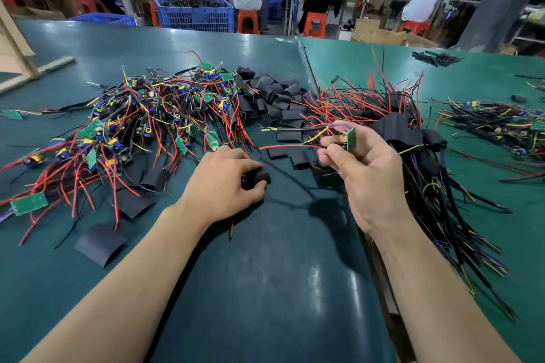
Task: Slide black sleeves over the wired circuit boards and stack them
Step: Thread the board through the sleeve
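My left hand [227, 183] rests on the green table and grips a black sleeve [259, 178] between thumb and fingers. My right hand [362, 168] is raised to its right and pinches a small green wired circuit board [351, 138], whose red, black and yellow wires trail leftward. A big tangle of bare wired boards [141, 127] lies to the left. Loose black sleeves [274, 97] are heaped behind the hands. A stack of sleeved boards [413, 132] with long wires lies just right of my right hand.
Flat sleeves [100, 244] lie scattered on the near-left table [265, 289]. Another bunch of wired boards [495, 124] sits far right. A seam [306, 68] divides two table tops. Beyond the far edge stand blue crates [194, 13], red stools and several seated people.
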